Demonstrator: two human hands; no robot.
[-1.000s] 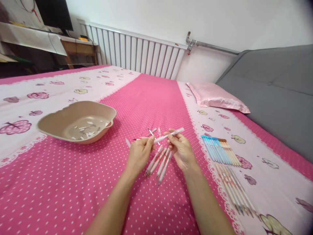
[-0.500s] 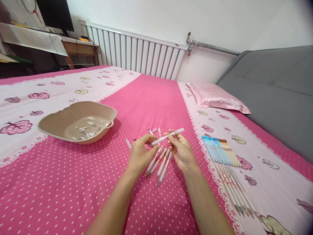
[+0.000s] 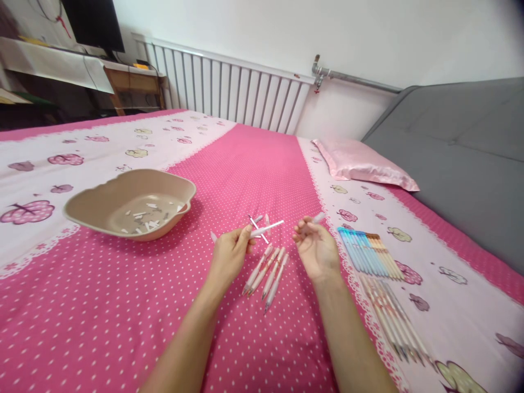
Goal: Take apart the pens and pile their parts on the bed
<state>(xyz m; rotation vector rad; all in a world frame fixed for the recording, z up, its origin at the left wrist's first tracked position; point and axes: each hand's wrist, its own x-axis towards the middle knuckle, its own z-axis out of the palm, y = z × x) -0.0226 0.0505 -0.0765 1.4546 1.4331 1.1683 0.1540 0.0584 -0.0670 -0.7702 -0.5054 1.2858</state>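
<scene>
My left hand (image 3: 232, 250) pinches one part of a pen, and a slim white refill (image 3: 271, 227) sticks out of it to the right. In my right hand (image 3: 313, 245) is a pale translucent pen barrel (image 3: 318, 218), apart from the white part; the curled fingers partly hide it. Below and between the hands, several pink-white pens (image 3: 266, 275) lie side by side on the bedspread. Just beyond my left hand, loose pen pieces (image 3: 257, 221) lie crossed, with a pale piece (image 3: 213, 236) poking out at its left.
A beige basin (image 3: 123, 199) with small white scraps stands at left. Rows of blue and cream pens (image 3: 368, 252) and pale patterned pens (image 3: 397, 322) lie at right. A pink pillow (image 3: 364, 161) rests near the grey headboard (image 3: 458, 131). A radiator (image 3: 229, 82) lines the wall.
The pen held between both hands has come apart. My right hand has moved right with the translucent barrel, leaving the white refill exposed in my left hand.
</scene>
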